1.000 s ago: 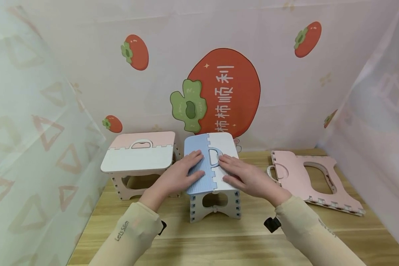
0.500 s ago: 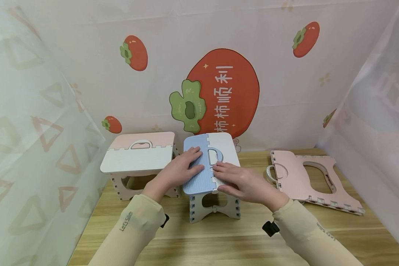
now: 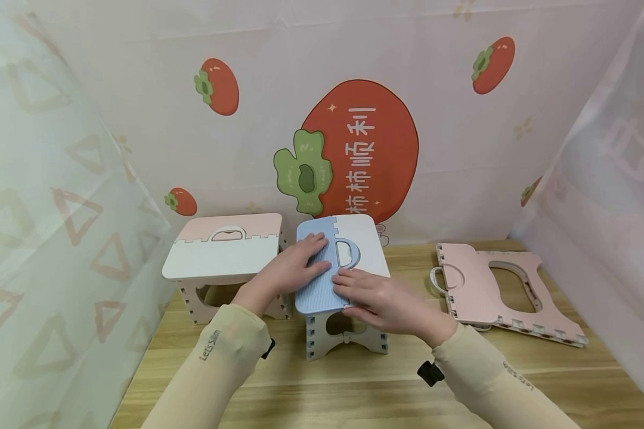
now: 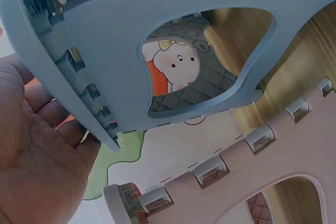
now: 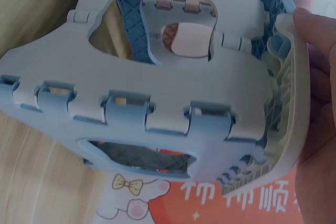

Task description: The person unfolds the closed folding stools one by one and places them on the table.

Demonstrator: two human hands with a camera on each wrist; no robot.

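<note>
A blue-and-white folding step stool (image 3: 361,229) stands unfolded at the middle of the table, its blue carry handle (image 3: 350,255) lying flat in the top. My left hand (image 3: 287,271) rests on the blue half with relaxed fingers. Over the seam and the white half lies my right hand (image 3: 383,301), its fingertips just in front of the handle. The left wrist view shows the left hand (image 4: 47,150) along the top's edge, beside a blue leg panel (image 4: 113,66). In the right wrist view the right hand (image 5: 320,108) is against the white edge of the top (image 5: 296,119).
To the left stands a pink-and-white step stool (image 3: 222,259), unfolded, close to the blue-and-white one. On the right a pink stool (image 3: 474,286) lies folded flat on the wooden table (image 3: 349,399). Behind hangs a patterned cloth (image 3: 429,36), with more cloth at both sides.
My right hand has slid across the top toward the left and nearer to me, off the handle. The left hand has hardly moved, and the stools stay where they were.
</note>
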